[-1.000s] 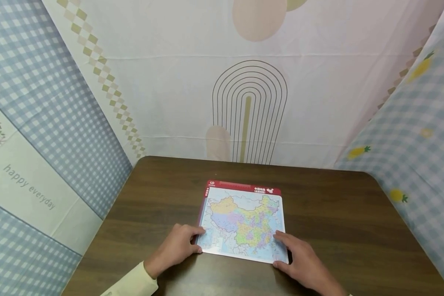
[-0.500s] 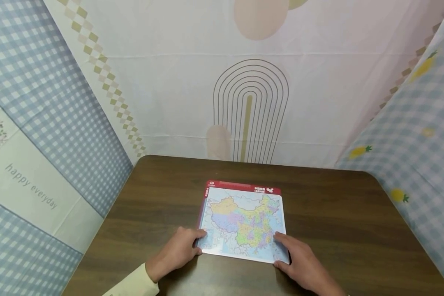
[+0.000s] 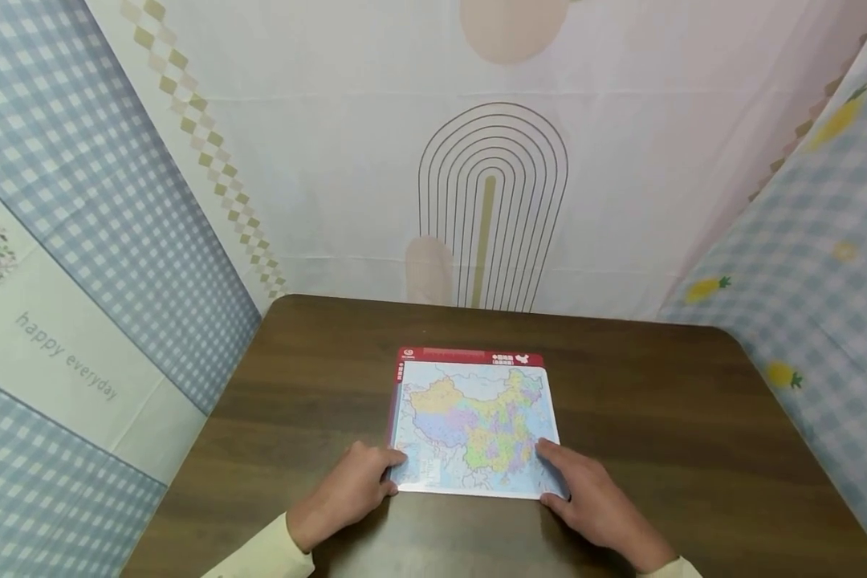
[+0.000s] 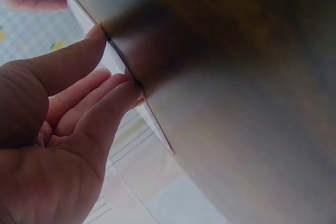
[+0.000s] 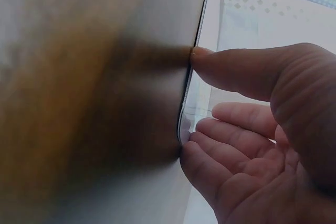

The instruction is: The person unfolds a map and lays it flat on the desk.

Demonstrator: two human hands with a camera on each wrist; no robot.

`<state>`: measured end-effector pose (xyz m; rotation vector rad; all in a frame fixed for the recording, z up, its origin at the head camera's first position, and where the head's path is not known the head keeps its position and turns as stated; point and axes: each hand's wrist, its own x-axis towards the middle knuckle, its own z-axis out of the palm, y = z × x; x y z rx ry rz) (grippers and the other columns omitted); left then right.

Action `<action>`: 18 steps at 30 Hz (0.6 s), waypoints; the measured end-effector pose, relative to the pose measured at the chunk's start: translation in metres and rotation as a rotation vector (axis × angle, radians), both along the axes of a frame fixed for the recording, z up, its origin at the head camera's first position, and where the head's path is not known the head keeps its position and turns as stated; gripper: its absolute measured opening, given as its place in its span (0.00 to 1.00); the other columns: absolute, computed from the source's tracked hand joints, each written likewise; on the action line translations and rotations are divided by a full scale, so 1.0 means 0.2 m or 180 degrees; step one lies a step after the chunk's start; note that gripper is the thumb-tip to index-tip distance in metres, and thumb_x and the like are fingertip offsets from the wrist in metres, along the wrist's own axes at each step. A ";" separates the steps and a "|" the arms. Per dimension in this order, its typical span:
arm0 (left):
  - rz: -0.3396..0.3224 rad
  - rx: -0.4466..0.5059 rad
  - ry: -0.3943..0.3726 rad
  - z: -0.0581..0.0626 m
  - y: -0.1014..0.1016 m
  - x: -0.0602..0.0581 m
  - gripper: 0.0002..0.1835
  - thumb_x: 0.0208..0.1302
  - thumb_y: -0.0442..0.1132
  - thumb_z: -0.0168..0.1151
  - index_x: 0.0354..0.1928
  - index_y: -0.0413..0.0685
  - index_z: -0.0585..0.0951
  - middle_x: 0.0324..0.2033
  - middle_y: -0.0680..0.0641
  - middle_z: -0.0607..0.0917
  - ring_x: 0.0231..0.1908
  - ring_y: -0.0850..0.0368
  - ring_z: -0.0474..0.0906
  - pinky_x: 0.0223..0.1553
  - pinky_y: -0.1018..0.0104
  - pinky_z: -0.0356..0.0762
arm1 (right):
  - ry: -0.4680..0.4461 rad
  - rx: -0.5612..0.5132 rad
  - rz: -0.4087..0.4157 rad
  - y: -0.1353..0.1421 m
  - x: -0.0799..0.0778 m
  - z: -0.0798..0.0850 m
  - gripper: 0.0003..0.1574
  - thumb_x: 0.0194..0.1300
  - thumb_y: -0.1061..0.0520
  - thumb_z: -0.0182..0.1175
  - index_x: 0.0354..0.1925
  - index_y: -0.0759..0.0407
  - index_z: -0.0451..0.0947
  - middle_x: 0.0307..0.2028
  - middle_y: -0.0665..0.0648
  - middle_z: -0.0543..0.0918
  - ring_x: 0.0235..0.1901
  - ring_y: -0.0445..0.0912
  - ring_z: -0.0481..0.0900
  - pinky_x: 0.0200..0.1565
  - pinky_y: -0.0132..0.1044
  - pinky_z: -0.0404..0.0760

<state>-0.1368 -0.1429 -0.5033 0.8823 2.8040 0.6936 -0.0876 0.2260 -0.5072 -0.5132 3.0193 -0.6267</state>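
1. Leftmost, a blue-and-white gingham curtain (image 3: 58, 120) hangs at a slant, crossed by a pale band (image 3: 65, 353) printed "happy everyday".
2. Next comes the left hand (image 3: 354, 486), reaching out of a cream sleeve (image 3: 267, 554). Its thumb and forefinger are spread apart, their tips touching the board's left side close to the near corner — a touch with spaced fingers, not a pinch.
3. Centrally, the map board (image 3: 470, 413) lies flat on the dark wood-grain table (image 3: 296, 385), between the two hands. It shows China in patches of yellow, green and purple; a red border with white lettering runs along its far side and down its left.
4. Behind it, a white backdrop (image 3: 339, 177) carries a print of nested arches (image 3: 494, 201).
5. Rightward, the right hand (image 3: 585, 494) mirrors the left: thumb and forefinger spread, tips touching the board's right side by the near corner — the remaining fingers bend loosely below.
6. Rightmost, a pale gingham curtain (image 3: 802, 273) bears yellow pineapples.
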 end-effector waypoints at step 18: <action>-0.0099 -0.0219 -0.0038 0.01 0.06 0.09 0.13 0.58 0.38 0.81 0.45 0.49 0.91 0.34 0.52 0.93 0.26 0.70 0.72 0.30 0.74 0.72 | -0.0315 -0.0040 0.0192 0.08 -0.12 0.02 0.45 0.64 0.63 0.74 0.75 0.67 0.68 0.73 0.67 0.74 0.71 0.63 0.74 0.65 0.60 0.77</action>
